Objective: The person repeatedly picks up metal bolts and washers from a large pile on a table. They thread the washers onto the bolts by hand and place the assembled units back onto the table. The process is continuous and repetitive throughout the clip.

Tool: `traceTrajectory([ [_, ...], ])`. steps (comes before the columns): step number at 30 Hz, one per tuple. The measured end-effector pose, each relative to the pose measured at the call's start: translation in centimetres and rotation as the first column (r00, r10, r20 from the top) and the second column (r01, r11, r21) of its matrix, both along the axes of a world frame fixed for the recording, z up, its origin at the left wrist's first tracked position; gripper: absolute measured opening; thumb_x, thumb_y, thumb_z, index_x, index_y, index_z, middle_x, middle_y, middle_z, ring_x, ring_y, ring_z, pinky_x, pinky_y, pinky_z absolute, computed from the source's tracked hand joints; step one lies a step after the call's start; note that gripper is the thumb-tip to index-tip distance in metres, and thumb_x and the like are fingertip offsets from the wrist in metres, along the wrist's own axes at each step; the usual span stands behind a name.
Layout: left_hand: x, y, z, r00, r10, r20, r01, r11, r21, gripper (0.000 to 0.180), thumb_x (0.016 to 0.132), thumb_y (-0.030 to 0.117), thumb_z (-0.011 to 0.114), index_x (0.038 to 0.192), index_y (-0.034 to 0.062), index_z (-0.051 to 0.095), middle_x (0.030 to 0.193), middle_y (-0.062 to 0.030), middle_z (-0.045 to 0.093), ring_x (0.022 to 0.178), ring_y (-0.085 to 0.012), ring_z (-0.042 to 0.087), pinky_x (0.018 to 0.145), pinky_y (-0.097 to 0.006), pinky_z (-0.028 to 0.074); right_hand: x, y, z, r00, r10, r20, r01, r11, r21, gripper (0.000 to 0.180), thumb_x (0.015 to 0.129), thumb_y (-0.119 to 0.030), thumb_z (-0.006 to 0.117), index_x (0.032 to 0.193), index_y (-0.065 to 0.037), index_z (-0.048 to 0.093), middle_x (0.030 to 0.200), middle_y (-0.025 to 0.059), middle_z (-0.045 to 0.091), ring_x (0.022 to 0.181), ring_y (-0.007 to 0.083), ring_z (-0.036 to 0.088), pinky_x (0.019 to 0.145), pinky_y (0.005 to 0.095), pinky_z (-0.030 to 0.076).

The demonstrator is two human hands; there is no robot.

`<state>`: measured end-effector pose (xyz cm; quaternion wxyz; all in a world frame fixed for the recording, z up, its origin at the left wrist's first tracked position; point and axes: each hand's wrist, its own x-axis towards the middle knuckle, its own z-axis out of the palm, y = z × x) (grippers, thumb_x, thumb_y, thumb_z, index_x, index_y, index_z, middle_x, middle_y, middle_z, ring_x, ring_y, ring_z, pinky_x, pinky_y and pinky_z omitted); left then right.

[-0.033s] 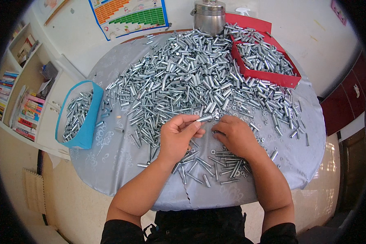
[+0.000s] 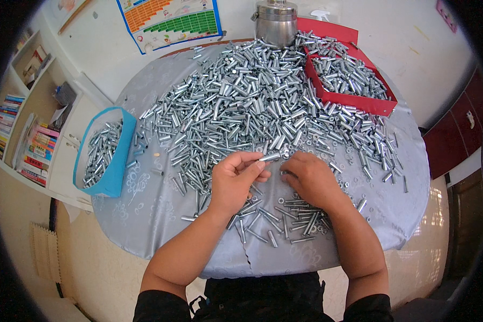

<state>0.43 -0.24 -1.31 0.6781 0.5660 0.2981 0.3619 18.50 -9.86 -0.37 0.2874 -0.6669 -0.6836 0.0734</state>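
Between the thumb and fingers of my left hand [image 2: 231, 181] is a shiny metal sleeve anchor [image 2: 270, 157], lying nearly level with its free end toward the right. My right hand [image 2: 313, 178] is beside that end, its fingers curled inward and pinched; whatever they hold is hidden. A large heap of metal sleeves [image 2: 236, 91] spreads beyond both hands. Small nuts and washers [image 2: 319, 142] lie scattered just past my right hand. Closer to me, below the hands, loose bolts [image 2: 303, 220] lie on the grey tablecloth [image 2: 161, 225].
A blue box [image 2: 115, 174] with metal pieces inside stands at the left. At the back right is a red box [image 2: 354, 102], also filled with metal parts. A steel pot [image 2: 276, 24] stands at the far edge, and a bookshelf [image 2: 32, 123] is left of the table.
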Motion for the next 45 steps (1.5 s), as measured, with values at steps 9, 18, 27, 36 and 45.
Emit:
traceTrajectory([
  [9, -0.1, -0.4, 0.5, 0.998, -0.056, -0.010, 0.056, 0.998, -0.010, 0.019, 0.090, 0.006, 0.064, 0.107, 0.0005, 0.065, 0.092, -0.0101, 0.071, 0.076, -0.0152, 0.069, 0.058, -0.023, 0.053, 0.2, -0.2, 0.5, 0.629, -0.115, -0.769, 0.090, 0.993, -0.075, 0.017, 0.090, -0.006, 0.063, 0.107, -0.002, 0.065, 0.090, 0.0019, 0.066, 0.079, 0.0089, 0.058, 0.072, 0.0249, 0.047],
  [18, 0.0, -0.1, 0.0, 0.997, -0.074, 0.013, 0.074, 0.997, 0.012, 0.018, 0.089, 0.001, 0.063, 0.107, -0.0025, 0.065, 0.094, -0.0120, 0.070, 0.077, -0.0165, 0.069, 0.065, -0.026, 0.057, 0.1, -0.4, 0.6, 0.623, -0.073, -0.779, 0.059, 0.997, -0.046, 0.017, 0.091, -0.005, 0.063, 0.107, 0.000, 0.065, 0.089, 0.0019, 0.065, 0.077, 0.0085, 0.057, 0.072, 0.0238, 0.047],
  [27, -0.2, -0.7, 1.3, 0.991, -0.111, -0.074, 0.111, 0.994, -0.003, 0.018, 0.090, 0.002, 0.062, 0.107, -0.0032, 0.065, 0.094, -0.0119, 0.070, 0.078, -0.0162, 0.069, 0.066, -0.025, 0.057, 0.8, -0.5, 0.0, 0.674, -0.231, -0.701, 0.070, 0.965, -0.251, 0.020, 0.094, -0.020, 0.062, 0.096, 0.000, 0.066, 0.077, 0.0010, 0.062, 0.069, 0.0078, 0.053, 0.063, 0.0249, 0.044],
  [36, -0.2, -0.2, 0.2, 0.993, -0.117, 0.017, 0.118, 0.993, -0.007, 0.018, 0.090, 0.002, 0.062, 0.108, -0.0026, 0.065, 0.094, -0.0105, 0.070, 0.078, -0.0148, 0.069, 0.067, -0.024, 0.056, 0.0, -0.5, 0.8, 0.715, -0.054, -0.697, 0.075, 0.997, 0.000, 0.018, 0.090, -0.016, 0.066, 0.094, 0.001, 0.066, 0.078, 0.0040, 0.063, 0.072, 0.0082, 0.056, 0.065, 0.0251, 0.045],
  [45, -0.1, -0.2, 0.1, 0.991, -0.126, 0.037, 0.126, 0.992, -0.022, 0.020, 0.091, 0.003, 0.062, 0.110, -0.0021, 0.064, 0.094, -0.0106, 0.070, 0.078, -0.0145, 0.069, 0.065, -0.023, 0.055, -0.3, -0.7, 1.3, 0.690, -0.056, -0.721, 0.065, 0.998, -0.015, 0.016, 0.087, -0.014, 0.069, 0.091, 0.001, 0.067, 0.081, 0.0061, 0.064, 0.075, 0.0085, 0.056, 0.067, 0.0250, 0.046],
])
